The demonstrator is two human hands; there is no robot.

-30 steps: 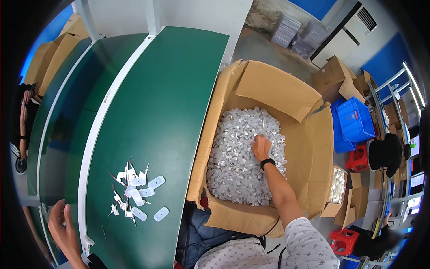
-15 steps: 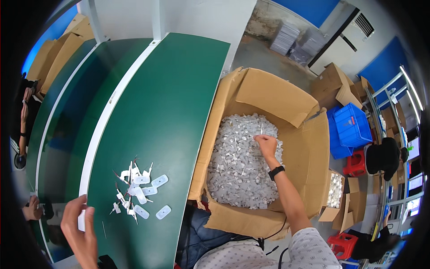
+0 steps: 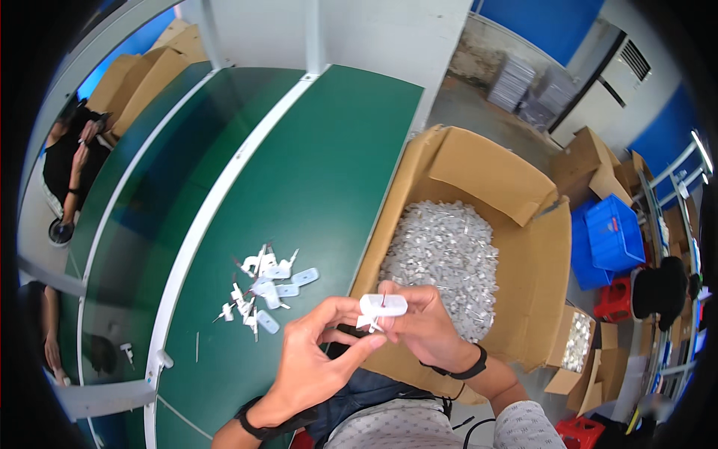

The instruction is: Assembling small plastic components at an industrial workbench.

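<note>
My left hand point(image 3: 310, 367) and my right hand point(image 3: 434, 329) meet in front of me, at the near edge of the box. Between their fingertips is a rounded, whitish plastic casing point(image 3: 384, 305) with a thin dark reddish line at its middle. A small white plastic piece point(image 3: 367, 322) pokes out just below it; whether the two are joined I cannot tell. Both hands are closed in a pinch, and some fingers are hidden behind the casing. On the green table left of my hands lies a loose pile of white plastic parts point(image 3: 243, 303) with thin wires, among translucent pale casings point(image 3: 305, 277).
The large cardboard box point(image 3: 550, 277) holds a heap of small whitish parts point(image 3: 441, 254). A white rail point(image 3: 198, 224) divides the green table point(image 3: 314, 165). Blue crates point(image 3: 615, 232) and a red stool point(image 3: 613, 299) stand at the right. Other people work at far left and right.
My right hand has left the heap in the box, and my left hand has come over from the table's rail; they now meet. One translucent casing is gone from beside the pile. The view has shifted.
</note>
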